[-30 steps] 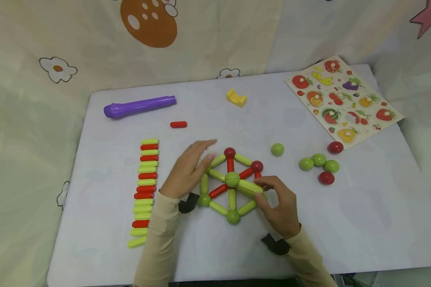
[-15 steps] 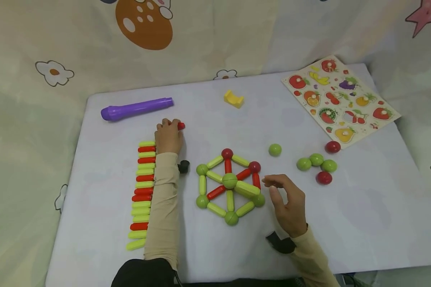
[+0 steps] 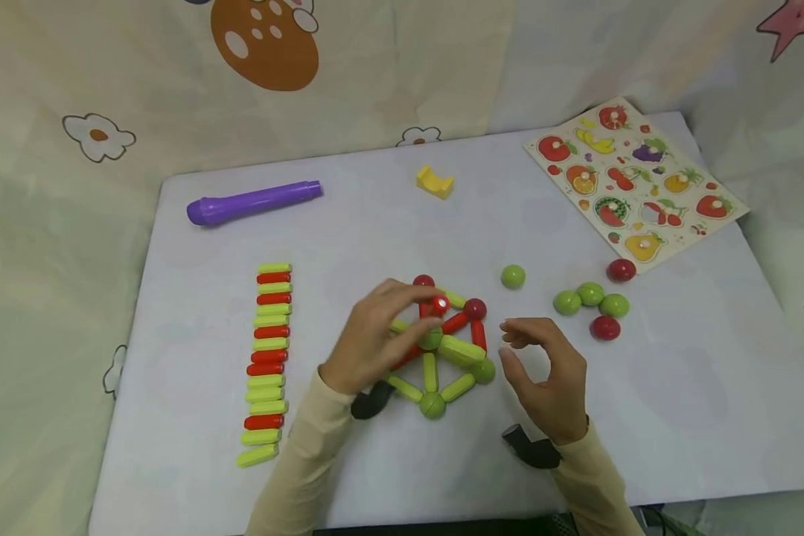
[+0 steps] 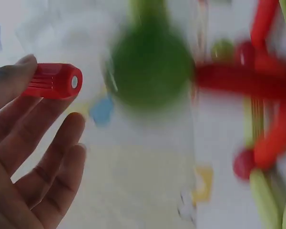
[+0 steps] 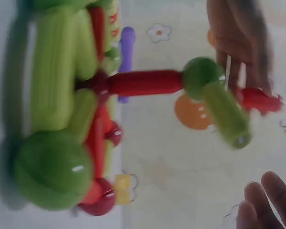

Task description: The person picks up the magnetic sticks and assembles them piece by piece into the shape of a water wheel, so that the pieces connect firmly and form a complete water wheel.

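Note:
My left hand pinches a short red magnetic rod between thumb and fingers, above the left side of a ball-and-rod model. The rod's end with a pale round spot faces outward. The model has a flat wheel of green and red rods joined by balls such as the front green ball. From its middle rises an upright red rod topped by a green ball, with a green rod jutting out from it. Right of the model, my right hand hovers with fingers loosely curved and nothing in them.
A column of loose green and red rods lies on the left. Several loose balls sit at right, near a fruit puzzle board. At the back are a purple microphone-shaped toy and a yellow curved block.
My left hand reached to the back left, picked up the lone red rod and brought it over the model. My right hand let go of the jutting green rod and moved slightly right.

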`<action>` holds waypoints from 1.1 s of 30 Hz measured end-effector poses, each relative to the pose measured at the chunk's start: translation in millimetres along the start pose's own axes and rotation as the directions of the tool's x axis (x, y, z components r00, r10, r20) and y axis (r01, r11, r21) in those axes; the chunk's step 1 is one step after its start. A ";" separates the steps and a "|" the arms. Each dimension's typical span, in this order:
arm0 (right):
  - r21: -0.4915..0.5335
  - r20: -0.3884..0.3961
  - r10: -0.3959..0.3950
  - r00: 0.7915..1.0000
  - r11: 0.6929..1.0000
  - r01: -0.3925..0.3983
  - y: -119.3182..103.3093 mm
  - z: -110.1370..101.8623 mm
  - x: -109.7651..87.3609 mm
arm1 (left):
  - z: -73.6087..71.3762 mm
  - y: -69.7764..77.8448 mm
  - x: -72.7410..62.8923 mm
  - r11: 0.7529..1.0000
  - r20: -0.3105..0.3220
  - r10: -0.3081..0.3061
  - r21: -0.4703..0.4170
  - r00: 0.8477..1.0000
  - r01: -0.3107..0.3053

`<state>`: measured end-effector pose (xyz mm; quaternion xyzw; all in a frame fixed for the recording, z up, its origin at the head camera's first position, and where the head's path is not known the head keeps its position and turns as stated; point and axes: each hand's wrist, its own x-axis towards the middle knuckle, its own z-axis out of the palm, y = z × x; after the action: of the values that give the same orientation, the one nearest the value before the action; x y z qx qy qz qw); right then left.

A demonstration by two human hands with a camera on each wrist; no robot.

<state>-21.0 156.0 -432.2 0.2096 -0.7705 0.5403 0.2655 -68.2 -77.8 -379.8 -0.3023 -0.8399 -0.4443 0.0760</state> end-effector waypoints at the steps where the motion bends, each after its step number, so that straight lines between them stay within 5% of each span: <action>1: 0.001 0.006 -0.030 1.000 1.000 0.030 -4.3 0.4 1.9 | 6.4 10.7 -1.4 0.999 0.016 0.041 -0.032 0.999 -0.040; 6: -0.016 0.030 -0.137 0.990 0.990 0.137 -23.4 1.8 7.3 | 30.0 39.6 -4.5 0.993 0.051 0.099 -0.073 0.994 -0.095; 14: 0.147 0.116 -0.081 0.990 0.987 0.064 -21.7 -6.8 -0.9 | 40.3 37.0 -9.8 0.995 0.061 0.097 0.028 0.993 -0.099; 20: 0.031 0.122 0.056 0.991 0.998 -0.060 -0.6 -12.2 -20.6 | 36.0 29.3 -20.4 0.993 0.008 0.091 0.077 0.996 -0.092; 26: -0.073 0.194 0.228 0.954 0.973 -0.218 13.8 -14.4 -42.8 | 14.8 26.5 -27.5 0.997 -0.103 0.076 -0.005 0.992 -0.077; 33: -0.114 0.258 0.263 0.930 0.964 -0.241 19.7 -5.4 -56.0 | 15.0 11.9 -41.1 0.967 0.135 0.085 0.228 0.987 -0.114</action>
<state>11.2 169.5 -480.5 0.1699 -0.8410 0.5049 0.0944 -26.2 -79.0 -396.6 -0.3599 -0.8734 -0.3179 0.0812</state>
